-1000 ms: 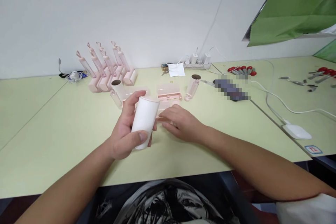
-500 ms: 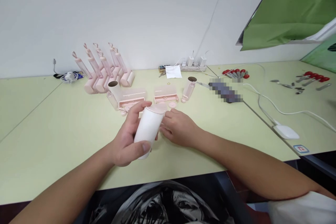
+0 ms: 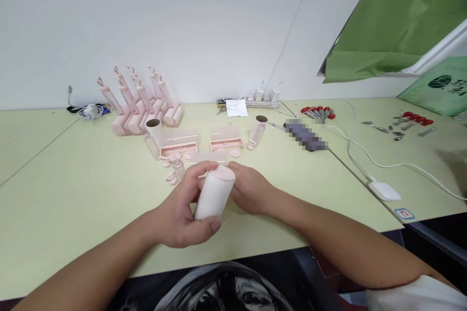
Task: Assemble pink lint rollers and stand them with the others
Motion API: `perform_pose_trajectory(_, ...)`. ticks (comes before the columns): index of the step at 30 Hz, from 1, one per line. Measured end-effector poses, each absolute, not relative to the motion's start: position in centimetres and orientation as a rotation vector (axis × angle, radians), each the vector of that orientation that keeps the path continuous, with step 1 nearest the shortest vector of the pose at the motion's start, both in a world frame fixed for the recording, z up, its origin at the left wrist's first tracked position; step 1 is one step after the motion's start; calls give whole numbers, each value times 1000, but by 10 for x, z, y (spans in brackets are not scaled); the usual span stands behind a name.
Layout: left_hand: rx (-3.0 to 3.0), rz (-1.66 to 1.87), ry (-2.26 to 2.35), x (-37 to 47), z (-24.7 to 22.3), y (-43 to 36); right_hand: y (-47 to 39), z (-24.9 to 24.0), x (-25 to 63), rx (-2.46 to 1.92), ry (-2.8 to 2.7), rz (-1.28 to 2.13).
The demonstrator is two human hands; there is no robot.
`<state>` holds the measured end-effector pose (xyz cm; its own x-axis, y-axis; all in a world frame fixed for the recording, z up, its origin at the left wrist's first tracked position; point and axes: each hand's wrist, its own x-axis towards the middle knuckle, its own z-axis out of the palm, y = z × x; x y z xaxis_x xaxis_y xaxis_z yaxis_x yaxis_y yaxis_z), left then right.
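My left hand (image 3: 178, 218) is wrapped round a white lint roller refill (image 3: 213, 199), tilted, with a pale pink end cap (image 3: 223, 173) on its upper end. My right hand (image 3: 251, 188) is curled close against the roll's far right side. Its fingertips are hidden behind the roll, so what they grip does not show. Just beyond the hands lie a translucent cover (image 3: 207, 157) and a short clear handle piece (image 3: 178, 169). Farther back are two pink cases with translucent covers, the left case (image 3: 179, 148) and the right case (image 3: 226, 144).
Several assembled pink lint rollers (image 3: 136, 119) stand at the back left. Two upright rolls show brown cores, the left roll (image 3: 156, 131) and the right roll (image 3: 261, 119). A power strip (image 3: 262, 104), a blurred dark object (image 3: 305, 135), red-handled tools (image 3: 319, 112) and a white charger (image 3: 385, 190) lie rightward.
The refill has come down slightly and right, its capped end tipped more toward me. My right hand has moved further behind it. The view has shifted, showing the clear handle piece.
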<state>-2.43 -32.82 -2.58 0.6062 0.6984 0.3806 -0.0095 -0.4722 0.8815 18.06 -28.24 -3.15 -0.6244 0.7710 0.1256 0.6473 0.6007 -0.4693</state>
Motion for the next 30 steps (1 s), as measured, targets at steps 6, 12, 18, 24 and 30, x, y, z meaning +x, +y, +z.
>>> perform_pose_trajectory(6, 1911, 1305, 597, -20, -31, -333, -277, -28, 181, -1174, -1859, 1256)
perform_pose_trajectory(12, 1970, 1342, 687, -14, -29, -337, -289, -26, 173, -859, -1382, 1843)
perform_pose_trajectory(18, 1572, 1419, 963, -7, -21, -326, -312, -31, 157, -771, -1451, 1835)
perform_pose_trajectory(24, 1373, 1415, 976, 6, -21, -320, -311, -34, 150, -934, -1321, 1772)
perform_pose_trajectory(30, 1300, 1460, 984, 8, -17, -316, -309, -35, 153, -873, -1310, 1793)
